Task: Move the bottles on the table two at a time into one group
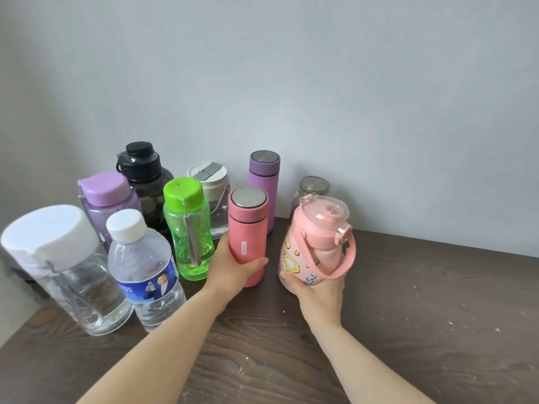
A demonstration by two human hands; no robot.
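Note:
My left hand [230,269] grips a slim pink flask [248,228] with a steel top, upright beside the green bottle [189,228]. My right hand [318,293] holds a round pink bottle [312,246] with cartoon prints and a carry loop, tilted slightly left. Behind them stand a purple flask [264,182] and a glass bottle with a steel lid [313,186]. To the left cluster a white-lidded handled bottle [210,185], a black jug [143,176], a purple-capped bottle [108,199], a labelled water bottle [145,272] and a clear white-capped bottle [64,266].
The dark wooden table [423,301] runs to the right and toward me, flecked with pale specks. A grey wall [350,97] stands close behind the bottles. The table's left edge lies near the clear bottle.

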